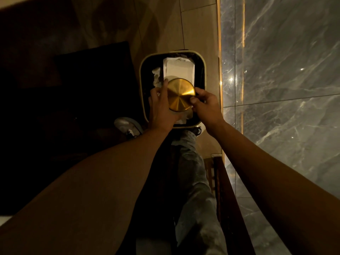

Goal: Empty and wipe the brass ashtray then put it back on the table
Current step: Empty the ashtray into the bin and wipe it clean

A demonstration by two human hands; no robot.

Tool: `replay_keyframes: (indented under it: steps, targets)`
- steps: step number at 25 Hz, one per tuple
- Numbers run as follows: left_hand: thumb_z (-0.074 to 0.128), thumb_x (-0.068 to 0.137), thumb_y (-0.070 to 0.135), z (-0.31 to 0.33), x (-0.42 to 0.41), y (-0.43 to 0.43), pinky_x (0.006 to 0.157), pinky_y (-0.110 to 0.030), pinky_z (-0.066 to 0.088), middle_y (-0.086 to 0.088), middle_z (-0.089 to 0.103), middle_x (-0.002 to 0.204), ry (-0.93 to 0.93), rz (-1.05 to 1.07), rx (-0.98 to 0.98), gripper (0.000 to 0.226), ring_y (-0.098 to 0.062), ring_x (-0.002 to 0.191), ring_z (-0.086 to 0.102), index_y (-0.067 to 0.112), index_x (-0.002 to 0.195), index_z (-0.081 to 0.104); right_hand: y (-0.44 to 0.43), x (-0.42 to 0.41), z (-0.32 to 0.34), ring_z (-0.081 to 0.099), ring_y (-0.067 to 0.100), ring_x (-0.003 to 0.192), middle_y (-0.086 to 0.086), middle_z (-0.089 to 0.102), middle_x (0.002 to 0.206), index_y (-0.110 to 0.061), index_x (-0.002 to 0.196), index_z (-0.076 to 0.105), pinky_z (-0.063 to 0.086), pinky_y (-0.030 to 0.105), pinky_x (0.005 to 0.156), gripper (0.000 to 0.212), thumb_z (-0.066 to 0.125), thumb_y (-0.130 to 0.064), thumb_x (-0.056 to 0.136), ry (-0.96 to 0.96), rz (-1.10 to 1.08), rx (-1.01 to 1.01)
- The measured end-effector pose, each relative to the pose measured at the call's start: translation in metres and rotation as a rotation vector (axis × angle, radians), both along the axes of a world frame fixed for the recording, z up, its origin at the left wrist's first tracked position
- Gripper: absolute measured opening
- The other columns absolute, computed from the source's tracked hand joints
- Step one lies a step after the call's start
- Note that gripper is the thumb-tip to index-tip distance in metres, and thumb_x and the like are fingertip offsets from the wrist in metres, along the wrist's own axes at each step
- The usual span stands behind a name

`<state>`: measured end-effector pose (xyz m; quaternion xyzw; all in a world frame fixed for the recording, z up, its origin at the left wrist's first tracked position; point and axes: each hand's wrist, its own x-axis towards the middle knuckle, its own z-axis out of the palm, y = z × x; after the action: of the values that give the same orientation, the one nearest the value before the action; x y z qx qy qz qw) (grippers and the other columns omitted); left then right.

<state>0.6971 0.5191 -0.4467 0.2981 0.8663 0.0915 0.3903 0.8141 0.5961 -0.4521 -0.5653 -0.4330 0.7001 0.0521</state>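
The round brass ashtray [180, 94] is held upside down over a square waste bin [142, 74], its shiny flat bottom facing up. My left hand [161, 107] grips its left rim from below and beside. The fingertips of my right hand [206, 105] pinch the right rim. White paper and a white box [179, 68] lie inside the black-lined bin. The ashtray's inside is hidden.
The bin stands on a tan tiled floor [198, 34] beside a grey marble wall [285, 70] with a lit gold strip. Dark furniture [82, 80] fills the left. My legs and a grey shoe [127, 127] are below the bin. A dark wooden edge [226, 181] runs along the wall.
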Motion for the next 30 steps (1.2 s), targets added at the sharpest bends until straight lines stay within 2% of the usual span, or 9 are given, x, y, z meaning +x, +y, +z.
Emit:
replay_keyframes:
  steps: [4, 10, 12, 17, 21, 23, 25, 28, 30]
  targets:
    - [0.088, 0.063, 0.035, 0.002, -0.001, 0.003, 0.103, -0.042, 0.044, -0.018, 0.034, 0.137, 0.029, -0.099, -0.038, 0.113, -0.033, 0.128, 0.041, 0.028, 0.154, 0.022, 0.005, 0.001, 0.004, 0.058, 0.0, 0.088, -0.014, 0.06, 0.093, -0.013, 0.123, 0.059, 0.05, 0.021, 0.082, 0.03, 0.05, -0.005, 0.095, 0.003, 0.042, 0.002]
    - [0.09, 0.059, 0.035, 0.005, -0.004, 0.009, 0.102, -0.044, 0.044, -0.014, 0.031, 0.153, -0.027, -0.151, 0.009, 0.109, -0.033, 0.138, 0.038, 0.012, 0.148, 0.03, 0.01, 0.006, 0.006, 0.056, -0.004, 0.088, -0.001, 0.061, 0.103, -0.006, 0.125, 0.059, 0.045, 0.003, 0.073, 0.029, 0.047, -0.01, 0.099, 0.015, 0.133, 0.078]
    - [0.09, 0.062, 0.033, 0.007, -0.007, 0.014, 0.102, -0.042, 0.041, -0.013, 0.032, 0.155, -0.081, -0.137, 0.025, 0.11, -0.034, 0.139, 0.039, 0.009, 0.149, 0.027, 0.01, 0.006, 0.005, 0.056, 0.001, 0.088, 0.003, 0.058, 0.106, -0.009, 0.126, 0.058, 0.044, 0.003, 0.073, 0.029, 0.048, -0.015, 0.099, -0.018, 0.17, 0.14]
    - [0.088, 0.063, 0.041, 0.008, -0.015, 0.017, 0.111, -0.044, 0.036, -0.01, 0.029, 0.159, -0.108, -0.199, -0.036, 0.117, -0.032, 0.144, 0.034, 0.014, 0.154, 0.02, 0.006, 0.014, -0.001, 0.049, 0.013, 0.097, 0.005, 0.048, 0.111, -0.015, 0.134, 0.051, 0.042, 0.019, 0.085, 0.036, 0.048, -0.025, 0.1, -0.133, 0.353, 0.295]
    - [0.09, 0.058, 0.045, 0.006, -0.018, 0.011, 0.11, -0.041, 0.039, -0.011, 0.036, 0.156, -0.11, -0.229, -0.034, 0.119, -0.032, 0.141, 0.04, 0.013, 0.153, 0.025, 0.01, 0.022, -0.002, 0.044, 0.01, 0.116, 0.016, 0.049, 0.137, -0.005, 0.142, 0.041, 0.025, 0.0, 0.098, 0.043, 0.044, -0.021, 0.102, -0.051, 0.576, 0.605]
    - [0.09, 0.056, 0.047, 0.007, -0.02, 0.012, 0.11, -0.043, 0.04, -0.01, 0.039, 0.154, -0.111, -0.242, -0.041, 0.121, -0.031, 0.139, 0.042, 0.014, 0.152, 0.026, 0.02, 0.024, -0.004, 0.034, 0.023, 0.14, 0.019, 0.037, 0.151, -0.004, 0.146, 0.032, 0.021, 0.019, 0.116, 0.049, 0.036, -0.028, 0.104, -0.063, 0.791, 0.788]
    - [0.091, 0.055, 0.049, 0.011, -0.022, 0.015, 0.11, -0.044, 0.041, -0.009, 0.042, 0.152, -0.118, -0.254, -0.05, 0.121, -0.03, 0.138, 0.043, 0.016, 0.152, 0.027, 0.033, 0.022, -0.001, 0.018, 0.029, 0.148, 0.019, 0.024, 0.158, -0.003, 0.15, 0.023, 0.017, 0.037, 0.122, 0.054, 0.028, -0.032, 0.104, -0.049, 0.92, 0.909]
    - [0.091, 0.055, 0.046, 0.018, -0.024, 0.022, 0.11, -0.039, 0.041, -0.009, 0.047, 0.148, -0.141, -0.25, -0.03, 0.118, -0.027, 0.135, 0.046, 0.015, 0.151, 0.03, 0.048, 0.018, 0.006, 0.007, 0.026, 0.15, 0.016, 0.013, 0.161, -0.003, 0.151, 0.017, 0.008, 0.037, 0.123, 0.054, 0.028, -0.029, 0.105, -0.02, 0.954, 1.015]
    - [0.091, 0.055, 0.046, 0.022, -0.025, 0.025, 0.104, -0.035, 0.044, -0.008, 0.054, 0.142, -0.14, -0.263, 0.012, 0.111, -0.025, 0.129, 0.052, 0.014, 0.147, 0.038, 0.048, 0.02, 0.003, 0.008, 0.027, 0.15, 0.016, 0.014, 0.161, -0.004, 0.152, 0.017, 0.013, 0.043, 0.123, 0.056, 0.028, -0.031, 0.104, 0.023, 1.09, 0.989]
